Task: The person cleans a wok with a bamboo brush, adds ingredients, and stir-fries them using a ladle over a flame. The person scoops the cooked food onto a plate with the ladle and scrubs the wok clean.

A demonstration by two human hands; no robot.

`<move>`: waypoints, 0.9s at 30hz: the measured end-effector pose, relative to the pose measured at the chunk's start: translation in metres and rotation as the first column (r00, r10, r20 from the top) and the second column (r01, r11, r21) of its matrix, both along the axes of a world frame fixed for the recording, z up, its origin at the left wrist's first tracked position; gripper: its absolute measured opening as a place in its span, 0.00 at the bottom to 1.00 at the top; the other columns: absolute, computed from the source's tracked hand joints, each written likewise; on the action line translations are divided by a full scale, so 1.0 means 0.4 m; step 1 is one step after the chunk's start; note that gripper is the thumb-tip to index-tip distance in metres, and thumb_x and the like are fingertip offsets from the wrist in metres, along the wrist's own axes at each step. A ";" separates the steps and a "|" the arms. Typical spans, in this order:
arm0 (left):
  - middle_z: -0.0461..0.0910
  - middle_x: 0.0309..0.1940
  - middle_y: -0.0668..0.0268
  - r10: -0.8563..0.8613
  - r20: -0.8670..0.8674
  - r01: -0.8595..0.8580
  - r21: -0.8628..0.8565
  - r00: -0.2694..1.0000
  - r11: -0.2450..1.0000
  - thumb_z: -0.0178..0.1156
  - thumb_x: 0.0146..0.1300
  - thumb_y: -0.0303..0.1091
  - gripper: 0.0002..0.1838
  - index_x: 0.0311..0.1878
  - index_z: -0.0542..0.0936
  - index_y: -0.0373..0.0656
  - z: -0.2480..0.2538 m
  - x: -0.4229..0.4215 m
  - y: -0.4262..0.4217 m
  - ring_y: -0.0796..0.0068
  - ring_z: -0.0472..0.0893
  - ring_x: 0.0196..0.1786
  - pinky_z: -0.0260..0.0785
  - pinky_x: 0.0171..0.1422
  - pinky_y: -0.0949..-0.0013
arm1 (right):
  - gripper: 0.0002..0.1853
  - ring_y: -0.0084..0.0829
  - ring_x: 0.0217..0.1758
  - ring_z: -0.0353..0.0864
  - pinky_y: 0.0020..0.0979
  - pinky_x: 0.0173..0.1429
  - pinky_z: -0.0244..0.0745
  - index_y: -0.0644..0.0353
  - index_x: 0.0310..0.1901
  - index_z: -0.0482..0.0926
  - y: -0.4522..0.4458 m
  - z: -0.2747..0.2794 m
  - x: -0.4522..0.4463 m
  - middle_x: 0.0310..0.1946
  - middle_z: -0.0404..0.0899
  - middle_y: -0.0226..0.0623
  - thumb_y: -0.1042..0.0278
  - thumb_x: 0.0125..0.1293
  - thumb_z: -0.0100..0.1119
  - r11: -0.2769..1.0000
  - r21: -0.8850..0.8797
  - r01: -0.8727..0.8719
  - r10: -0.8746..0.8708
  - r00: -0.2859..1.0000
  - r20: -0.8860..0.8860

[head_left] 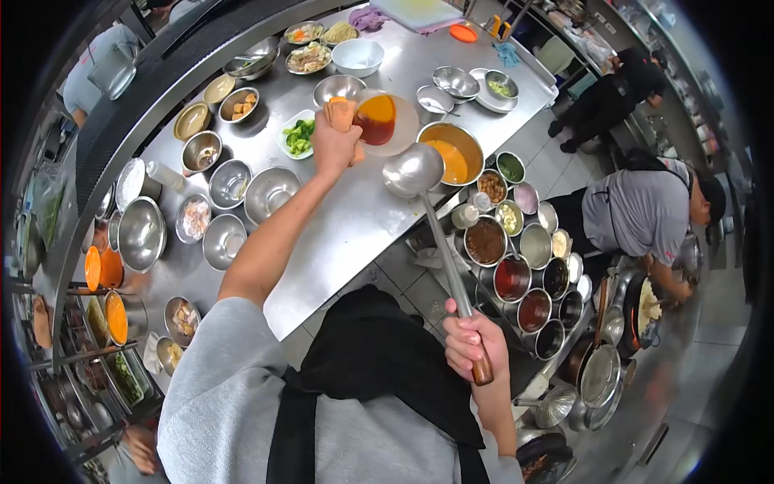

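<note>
My left hand (335,148) is closed on an orange-tan piece at the side of a round translucent container (405,127); whether that piece is its handle or a cloth I cannot tell. Orange and dark red liquid (376,121) shows inside the container. In my right hand (476,343) is the wood-ended handle of a large metal ladle (413,169), fingers wrapped round it. The ladle's bowl is beside the near left rim of a metal pot (481,151) with orange liquid in it. A white dish of broccoli (299,139) sits left of my left hand.
Metal bowls (274,194) crowd the left of the steel table (322,278). Sauce containers (488,240) stand packed on the right, with strainers (601,375) nearer me. A co-worker in a grey shirt (641,206) bends over a wok at the right; another person (617,101) is farther back.
</note>
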State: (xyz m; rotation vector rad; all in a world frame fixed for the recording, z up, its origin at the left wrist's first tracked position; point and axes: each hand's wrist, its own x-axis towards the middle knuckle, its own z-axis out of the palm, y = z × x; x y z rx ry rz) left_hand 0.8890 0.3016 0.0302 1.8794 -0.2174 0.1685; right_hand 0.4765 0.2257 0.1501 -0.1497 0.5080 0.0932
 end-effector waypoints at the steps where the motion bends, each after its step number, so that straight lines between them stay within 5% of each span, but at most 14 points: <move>1: 0.86 0.42 0.44 0.001 -0.007 -0.001 0.003 1.000 1.000 0.73 0.49 0.38 0.29 0.51 0.73 0.34 0.006 -0.009 0.009 0.45 0.87 0.45 0.79 0.51 0.53 | 0.12 0.19 0.13 0.64 0.27 0.18 0.66 0.61 0.55 0.70 0.010 0.002 0.010 0.21 0.64 0.25 0.77 0.72 0.46 0.999 0.053 -0.005 0.004 1.000 0.019; 9: 0.84 0.35 0.48 -0.130 0.386 0.090 0.121 0.913 0.989 0.75 0.50 0.40 0.29 0.50 0.71 0.38 -0.008 0.006 0.037 0.42 0.85 0.40 0.77 0.44 0.49 | 0.14 0.19 0.15 0.66 0.28 0.21 0.71 0.61 0.57 0.70 0.033 -0.021 0.037 0.21 0.64 0.24 0.76 0.72 0.44 0.966 0.251 -0.056 0.018 0.988 0.151; 27: 0.86 0.37 0.51 -0.131 0.450 0.079 0.133 0.883 0.988 0.75 0.52 0.36 0.27 0.51 0.73 0.39 0.029 0.013 -0.010 0.48 0.88 0.39 0.79 0.43 0.55 | 0.15 0.20 0.13 0.66 0.29 0.18 0.72 0.62 0.56 0.69 0.006 -0.032 0.024 0.18 0.63 0.25 0.76 0.69 0.45 0.973 0.223 -0.058 0.018 0.984 0.176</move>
